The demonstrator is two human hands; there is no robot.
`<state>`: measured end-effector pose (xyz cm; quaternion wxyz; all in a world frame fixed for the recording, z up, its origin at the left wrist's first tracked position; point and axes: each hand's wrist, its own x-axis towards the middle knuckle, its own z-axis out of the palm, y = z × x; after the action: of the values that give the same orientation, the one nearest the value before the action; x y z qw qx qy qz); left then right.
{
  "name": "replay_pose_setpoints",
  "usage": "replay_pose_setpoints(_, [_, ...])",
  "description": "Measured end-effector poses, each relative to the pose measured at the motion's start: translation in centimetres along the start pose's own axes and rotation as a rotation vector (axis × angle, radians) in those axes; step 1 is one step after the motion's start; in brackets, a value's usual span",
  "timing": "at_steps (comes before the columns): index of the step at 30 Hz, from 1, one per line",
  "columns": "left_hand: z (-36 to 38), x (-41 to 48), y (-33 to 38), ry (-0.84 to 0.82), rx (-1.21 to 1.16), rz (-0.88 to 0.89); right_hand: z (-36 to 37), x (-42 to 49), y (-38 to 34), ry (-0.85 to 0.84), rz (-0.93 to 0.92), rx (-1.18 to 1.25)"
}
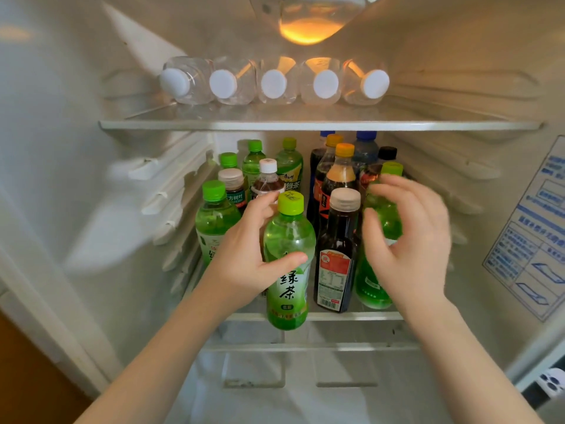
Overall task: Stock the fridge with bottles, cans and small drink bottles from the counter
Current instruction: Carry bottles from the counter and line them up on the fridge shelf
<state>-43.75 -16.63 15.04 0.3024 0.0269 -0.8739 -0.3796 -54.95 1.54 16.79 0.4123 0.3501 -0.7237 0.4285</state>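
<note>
The fridge is open in front of me. My left hand grips a green tea bottle with a lime cap, upright at the front edge of the lower glass shelf. To its right stands a dark bottle with a red label. My right hand, blurred by motion, is spread with loosely curved fingers in front of a bright green bottle at the shelf's right. I cannot tell whether they touch it.
Behind these stand several more green tea, brown tea and cola bottles. The upper shelf carries several clear water bottles lying on their sides, white caps outward. An empty drawer space lies below. A blue sticker is on the right wall.
</note>
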Motion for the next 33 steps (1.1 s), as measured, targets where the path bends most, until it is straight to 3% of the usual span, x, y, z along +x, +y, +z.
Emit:
replay_pose_setpoints(3, [0.2,-0.3,0.0,-0.001,0.003,0.004,-0.8,0.1,1.8,0.034,0.304,0.033])
replay_pose_setpoints(7, [0.6,-0.3,-0.2,0.006,-0.003,0.016,-0.5,-0.3,3.4,-0.204,0.572,0.122])
replay_pose_setpoints(9, [0.7,-0.3,-0.3,0.008,-0.002,0.024,-0.3,-0.7,3.8,-0.286,0.591,0.102])
replay_pose_setpoints(22, [0.4,1.1,-0.6,-0.005,0.024,0.069,-0.8,-0.1,4.4,-0.388,0.61,0.211])
replay_pose_setpoints(27, [0.4,1.1,-0.4,-0.003,0.041,0.063,-1.0,2.7,5.4,-0.149,0.617,0.217])
replay_pose_setpoints(29, [0.5,1.1,-0.2,0.001,0.035,0.05,-0.5,4.4,6.0,-0.126,0.572,0.211])
replay_pose_setpoints(33, [1.0,0.6,-0.4,0.014,0.018,0.075,1.0,7.2,7.4,-0.282,0.554,0.216])
